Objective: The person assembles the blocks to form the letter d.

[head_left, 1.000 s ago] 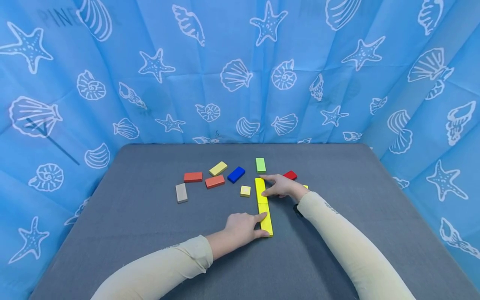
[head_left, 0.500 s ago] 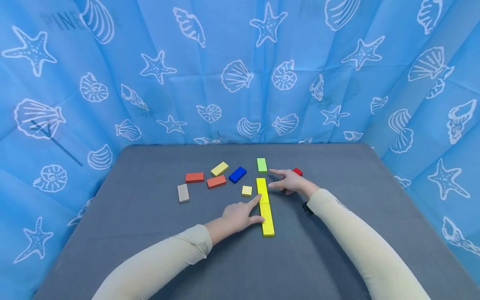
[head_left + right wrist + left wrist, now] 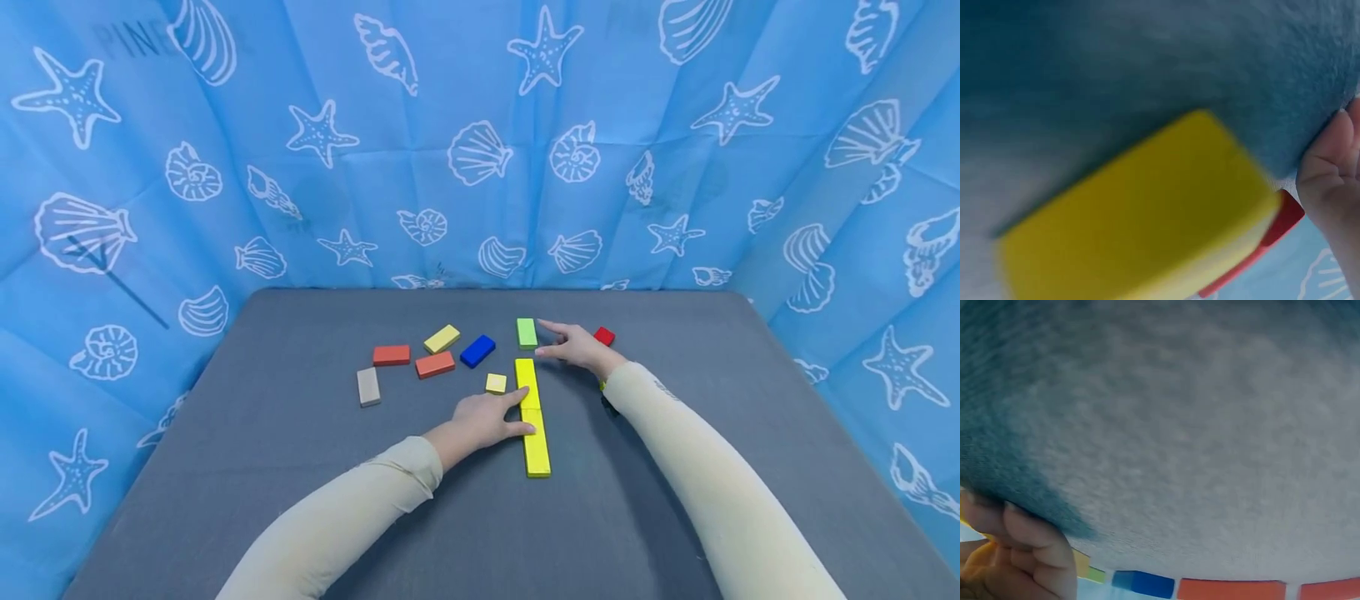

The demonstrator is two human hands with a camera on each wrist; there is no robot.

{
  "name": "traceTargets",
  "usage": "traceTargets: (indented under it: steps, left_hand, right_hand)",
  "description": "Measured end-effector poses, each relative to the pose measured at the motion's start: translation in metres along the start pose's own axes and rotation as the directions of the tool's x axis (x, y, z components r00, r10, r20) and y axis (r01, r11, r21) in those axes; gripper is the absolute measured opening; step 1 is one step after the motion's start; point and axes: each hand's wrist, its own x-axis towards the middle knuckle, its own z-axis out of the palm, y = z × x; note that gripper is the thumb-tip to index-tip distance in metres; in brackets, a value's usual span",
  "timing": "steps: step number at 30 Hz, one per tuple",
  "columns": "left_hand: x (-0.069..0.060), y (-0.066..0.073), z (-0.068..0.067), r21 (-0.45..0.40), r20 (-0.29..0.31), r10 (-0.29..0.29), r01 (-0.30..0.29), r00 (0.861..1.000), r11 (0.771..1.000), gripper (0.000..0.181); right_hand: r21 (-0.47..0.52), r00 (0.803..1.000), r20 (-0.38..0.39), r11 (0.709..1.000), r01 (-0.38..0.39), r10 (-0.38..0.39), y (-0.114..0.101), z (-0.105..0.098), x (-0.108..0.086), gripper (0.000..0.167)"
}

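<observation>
Two long yellow blocks lie end to end as one strip, the far one touching the near one. My left hand rests on the strip from its left side, index finger on the far block and thumb near the joint. Beyond the strip is a light green block. Just right of it my right hand hovers with index finger and thumb spread, holding nothing. In the right wrist view a yellow block and a red block lie near that hand.
Left of the strip lie a small pale yellow block, a blue block, a yellow block, two orange-red blocks and a grey block. A patterned blue curtain stands behind the grey table.
My right hand has left the far end of the yellow strip and moved away to beside the green block. My left hand has shifted from the near block up to the joint.
</observation>
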Motion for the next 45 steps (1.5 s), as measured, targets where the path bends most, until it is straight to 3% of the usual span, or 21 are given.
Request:
traceTargets:
  steps: [7,14,24,30,39,45]
  left_hand:
    - [0.000,-0.002,0.000,-0.041,-0.007,0.021,-0.021,1.000,0.999,0.072]
    - [0.001,-0.003,0.001,-0.021,-0.016,0.025,-0.025,1.000,0.999,0.073]
    - [0.000,-0.004,0.001,-0.029,-0.015,0.036,-0.036,0.999,0.999,0.073]
    - [0.002,-0.006,0.002,-0.034,-0.024,0.040,-0.041,0.999,0.999,0.073]
    - [0.003,-0.005,0.002,-0.052,-0.013,0.038,-0.038,0.999,0.998,0.074]
    - [0.002,-0.005,0.001,-0.057,-0.004,0.035,-0.035,0.999,0.998,0.073]
  right_hand:
    - [-0.035,0.999,0.047,0.999,-0.018,0.020,-0.007,-0.004,0.020,0.082]
    - [-0.104,0.995,0.102,0.995,0.002,0.008,-0.007,-0.008,0.036,0.084]
    - [-0.134,0.995,0.098,0.991,-0.012,0.026,-0.008,-0.004,0.045,0.079]
    - [-0.129,0.997,0.081,0.992,0.004,0.007,-0.007,-0.006,0.045,0.074]
    - [-0.090,0.990,0.138,0.996,-0.002,0.015,-0.014,-0.007,0.033,0.077]
    - [-0.114,0.987,0.153,0.993,-0.042,0.059,-0.017,-0.003,0.033,0.075]
